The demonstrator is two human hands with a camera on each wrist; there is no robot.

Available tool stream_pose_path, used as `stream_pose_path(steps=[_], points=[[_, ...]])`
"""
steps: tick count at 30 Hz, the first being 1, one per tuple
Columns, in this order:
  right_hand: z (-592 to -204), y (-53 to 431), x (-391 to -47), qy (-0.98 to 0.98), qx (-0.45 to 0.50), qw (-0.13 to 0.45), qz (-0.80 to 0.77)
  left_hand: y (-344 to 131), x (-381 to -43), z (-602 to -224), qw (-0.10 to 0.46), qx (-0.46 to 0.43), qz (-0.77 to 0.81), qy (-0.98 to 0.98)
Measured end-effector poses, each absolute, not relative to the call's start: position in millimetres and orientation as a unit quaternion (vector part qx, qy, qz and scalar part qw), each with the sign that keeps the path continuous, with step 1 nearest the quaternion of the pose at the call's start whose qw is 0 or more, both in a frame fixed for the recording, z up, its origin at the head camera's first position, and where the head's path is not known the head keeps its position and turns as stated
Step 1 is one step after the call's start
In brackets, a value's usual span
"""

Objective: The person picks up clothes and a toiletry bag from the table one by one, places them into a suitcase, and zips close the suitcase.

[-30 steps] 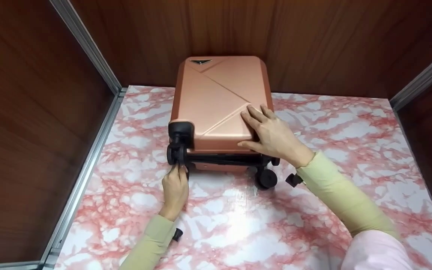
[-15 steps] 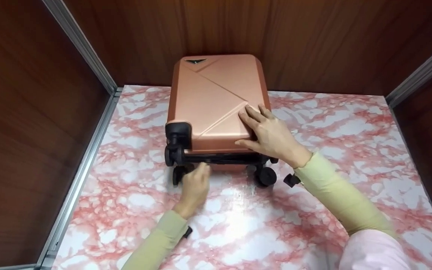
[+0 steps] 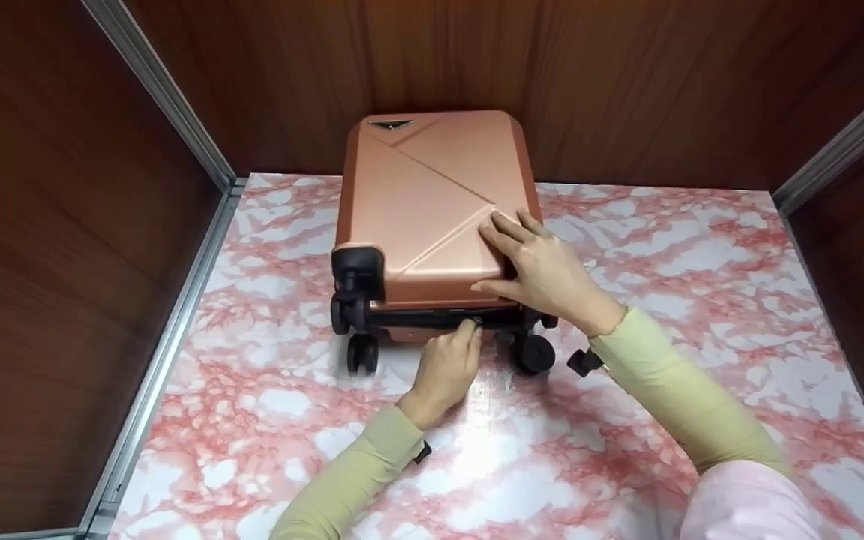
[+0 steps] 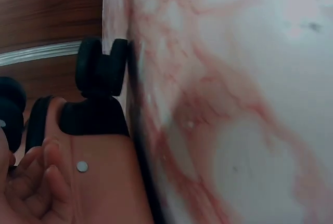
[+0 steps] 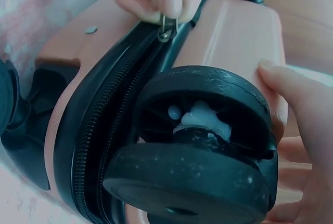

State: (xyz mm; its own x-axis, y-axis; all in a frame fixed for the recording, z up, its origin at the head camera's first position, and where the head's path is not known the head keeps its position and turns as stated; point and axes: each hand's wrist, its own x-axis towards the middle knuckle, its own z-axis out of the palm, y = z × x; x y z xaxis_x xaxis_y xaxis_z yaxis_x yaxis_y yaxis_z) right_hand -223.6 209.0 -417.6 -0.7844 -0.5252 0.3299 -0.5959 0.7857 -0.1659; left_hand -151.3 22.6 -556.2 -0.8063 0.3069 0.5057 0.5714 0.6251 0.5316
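A rose-gold hard-shell suitcase (image 3: 432, 187) lies flat with its wheeled end facing me. Along that end runs a black zipper (image 5: 93, 125); in the right wrist view its two rows of teeth stand apart on the near side of the slider. My left hand (image 3: 447, 367) pinches the metal zipper pull (image 5: 168, 26) between thumb and finger, right of the middle of that end. My right hand (image 3: 544, 262) rests on the shell's near right corner, fingers spread over the top and thumb along the front edge. In the left wrist view, curled left fingers (image 4: 52, 182) show beside the shell.
Black caster wheels (image 3: 362, 352) stick out toward me at the left, and another wheel (image 3: 533, 354) at the right, close to both hands. The suitcase's far end is near a brown wood-grain wall (image 3: 447, 60). Pink-and-white marbled surface (image 3: 267, 405) surrounds it; metal trim (image 3: 169, 360) edges the left side.
My left hand has moved right along the wheeled end, from the left wheels to right of the middle. My right hand has stayed on the shell.
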Motion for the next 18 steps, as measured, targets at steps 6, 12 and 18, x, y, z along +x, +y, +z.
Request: stream_pose_path(steps=[6, 12, 18], points=[[-409, 226, -246, -0.928, 0.263, 0.091, 0.249, 15, -154, -554, 0.18, -0.275, -0.322, -0.888], [-416, 256, -271, -0.922, 0.235, 0.034, 0.307, 0, -160, -552, 0.155, -0.329, -0.308, -0.879], [-426, 268, -262, -0.934, 0.259, 0.065, 0.237, -15, -164, -554, 0.097, -0.369, -0.317, -0.868]])
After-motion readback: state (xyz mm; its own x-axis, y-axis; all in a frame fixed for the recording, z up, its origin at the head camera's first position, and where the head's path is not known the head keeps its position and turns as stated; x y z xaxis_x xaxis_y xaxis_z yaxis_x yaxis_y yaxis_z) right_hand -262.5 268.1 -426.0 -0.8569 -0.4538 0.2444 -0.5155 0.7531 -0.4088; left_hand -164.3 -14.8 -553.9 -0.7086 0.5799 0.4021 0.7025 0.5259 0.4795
